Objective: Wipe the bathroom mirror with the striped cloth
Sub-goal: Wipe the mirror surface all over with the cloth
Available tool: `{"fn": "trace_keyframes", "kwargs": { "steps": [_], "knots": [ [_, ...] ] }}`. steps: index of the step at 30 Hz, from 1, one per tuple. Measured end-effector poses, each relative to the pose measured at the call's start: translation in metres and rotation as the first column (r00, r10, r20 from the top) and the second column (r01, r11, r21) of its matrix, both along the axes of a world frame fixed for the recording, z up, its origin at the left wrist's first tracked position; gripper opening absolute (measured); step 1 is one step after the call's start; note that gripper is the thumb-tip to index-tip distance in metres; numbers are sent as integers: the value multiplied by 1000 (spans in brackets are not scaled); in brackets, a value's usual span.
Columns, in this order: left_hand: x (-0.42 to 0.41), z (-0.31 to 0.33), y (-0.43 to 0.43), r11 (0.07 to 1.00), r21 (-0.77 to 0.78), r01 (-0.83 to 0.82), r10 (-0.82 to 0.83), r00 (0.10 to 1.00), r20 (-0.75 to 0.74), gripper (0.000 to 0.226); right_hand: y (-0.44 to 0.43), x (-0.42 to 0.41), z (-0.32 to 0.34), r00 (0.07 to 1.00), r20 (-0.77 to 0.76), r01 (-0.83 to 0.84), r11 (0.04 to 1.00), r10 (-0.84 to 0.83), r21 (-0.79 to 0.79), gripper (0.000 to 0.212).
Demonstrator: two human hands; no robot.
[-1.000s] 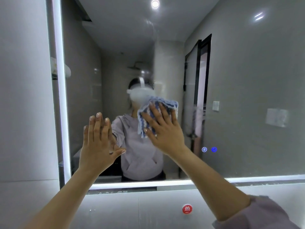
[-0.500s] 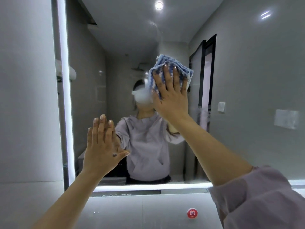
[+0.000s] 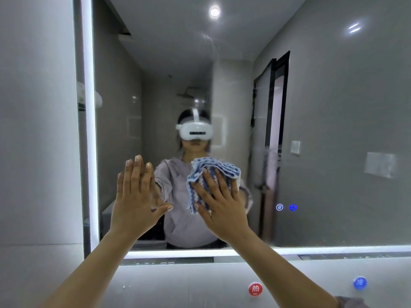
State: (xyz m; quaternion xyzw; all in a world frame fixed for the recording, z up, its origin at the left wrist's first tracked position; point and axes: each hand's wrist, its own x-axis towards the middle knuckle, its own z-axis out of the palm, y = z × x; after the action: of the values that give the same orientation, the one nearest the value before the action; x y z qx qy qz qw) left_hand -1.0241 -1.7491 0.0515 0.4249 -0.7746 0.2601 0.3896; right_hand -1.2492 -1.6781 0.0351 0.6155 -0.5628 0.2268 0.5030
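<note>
The large bathroom mirror (image 3: 333,107) fills the wall ahead, edged by a lit white strip. My right hand (image 3: 222,205) presses the bunched blue-and-white striped cloth (image 3: 213,167) flat against the glass near the lower middle, fingers spread and straight. My left hand (image 3: 138,196) lies flat on the glass to the left of the cloth, fingers straight and together, thumb out. A person with a white headset is reflected behind both hands.
Two small lit touch icons (image 3: 286,207) glow on the glass to the right of the cloth. Below the mirror, a red round button (image 3: 255,288) and a blue one (image 3: 359,283) sit on the grey wall. A grey tiled wall (image 3: 37,152) borders the mirror's left edge.
My right hand has swept the cloth down the glass from its high point near the reflected head to the lower middle. My left hand stays flat on the mirror.
</note>
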Motion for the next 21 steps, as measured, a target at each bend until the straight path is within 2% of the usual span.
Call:
{"fn": "trace_keyframes", "kwargs": {
  "steps": [6,12,17,21],
  "knots": [
    [0,-1,-3,1000,-4,17,-17,1000,-9,110,-2,-4,27,1000,-18,6,998,-5,57,57],
    [0,0,-1,1000,3,21,-21,1000,-11,112,-10,4,125,998,5,62,997,-62,-54,62],
    [0,1,0,1000,1,9,-9,1000,-9,112,-7,2,220,983,151,113,991,-100,-78,65],
    [-1,1,-2,1000,-6,17,-17,1000,-19,111,-1,0,257,971,227,100,990,-74,-102,62]
  ]
}}
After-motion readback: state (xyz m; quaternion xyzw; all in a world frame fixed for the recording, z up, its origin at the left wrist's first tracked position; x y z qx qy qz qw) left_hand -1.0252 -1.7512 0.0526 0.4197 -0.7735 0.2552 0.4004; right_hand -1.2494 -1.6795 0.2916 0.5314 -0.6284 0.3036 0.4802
